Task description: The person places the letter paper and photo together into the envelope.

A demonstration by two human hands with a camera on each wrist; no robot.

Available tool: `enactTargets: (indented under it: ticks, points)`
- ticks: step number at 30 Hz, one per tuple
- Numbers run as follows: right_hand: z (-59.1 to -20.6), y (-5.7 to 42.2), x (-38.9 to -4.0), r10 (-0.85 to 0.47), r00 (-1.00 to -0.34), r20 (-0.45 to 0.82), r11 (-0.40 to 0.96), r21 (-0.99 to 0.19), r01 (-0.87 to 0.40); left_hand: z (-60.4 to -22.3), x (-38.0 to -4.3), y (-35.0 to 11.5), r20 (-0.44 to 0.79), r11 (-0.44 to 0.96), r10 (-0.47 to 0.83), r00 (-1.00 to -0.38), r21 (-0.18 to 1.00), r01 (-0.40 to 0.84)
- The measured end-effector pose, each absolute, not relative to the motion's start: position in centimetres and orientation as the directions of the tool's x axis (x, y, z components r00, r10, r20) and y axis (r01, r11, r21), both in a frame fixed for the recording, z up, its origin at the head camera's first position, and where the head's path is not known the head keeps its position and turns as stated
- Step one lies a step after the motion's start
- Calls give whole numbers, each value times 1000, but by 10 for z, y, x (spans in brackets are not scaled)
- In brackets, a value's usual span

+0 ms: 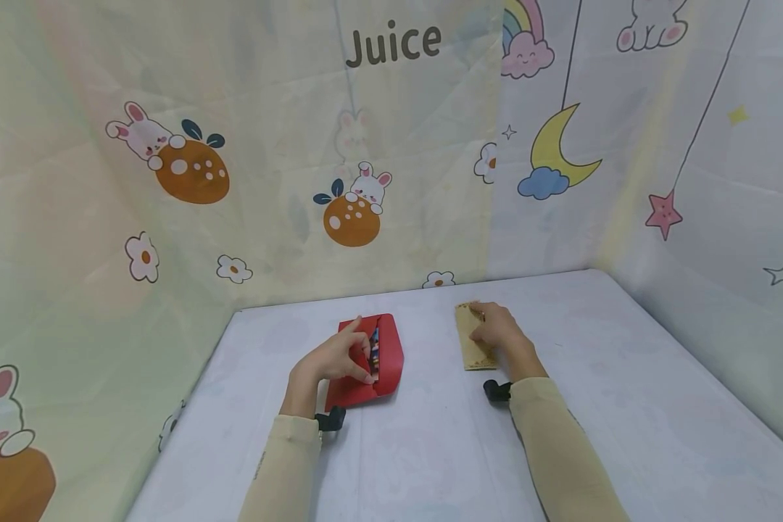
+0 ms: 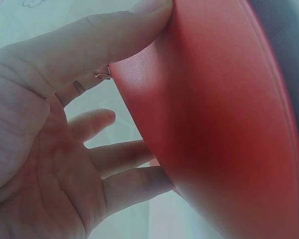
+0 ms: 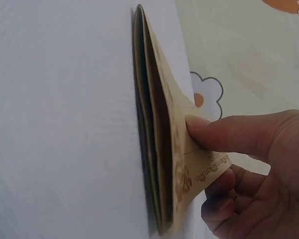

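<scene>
Left of the table's middle lies a red paper envelope point(image 1: 391, 351), its long opening spread and a multicoloured printed item point(image 1: 375, 346) showing inside. My left hand point(image 1: 336, 355) holds the envelope at its opening. The left wrist view shows the thumb against the red paper point(image 2: 219, 114) and fingertips meeting its edge. To the right, my right hand point(image 1: 501, 332) grips a tan folded paper point(image 1: 475, 351) with brown ornamental print. In the right wrist view, the thumb presses on the raised top layer of the folded paper point(image 3: 177, 124), with fingers curled below; its layers gape slightly.
A white-covered table point(image 1: 424, 449) carries both paper items. Cloth curtains point(image 1: 274, 159) printed with rabbits, fruit and flowers stand behind and at both sides. A small black wrist camera point(image 1: 331, 419) sits on the left wrist, another black camera point(image 1: 496, 391) on the right.
</scene>
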State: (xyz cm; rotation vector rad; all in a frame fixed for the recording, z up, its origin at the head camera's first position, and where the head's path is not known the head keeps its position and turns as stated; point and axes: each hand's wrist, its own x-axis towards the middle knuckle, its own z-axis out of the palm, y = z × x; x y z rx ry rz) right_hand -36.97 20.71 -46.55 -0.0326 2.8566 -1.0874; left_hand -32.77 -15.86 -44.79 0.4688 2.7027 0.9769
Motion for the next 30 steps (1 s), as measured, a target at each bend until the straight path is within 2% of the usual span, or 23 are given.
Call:
enactTargets:
  ticks: [10, 30]
  points:
    - [-469, 207, -372, -83, -996, -43, 733, -679, -31, -448, -328, -159, -95, 730, 378, -921, 643, 233]
    - [-472, 207, -375, -57, -997, -48, 720, -693, -8, -447, -326, -160, -91, 715, 369, -925, 664, 220]
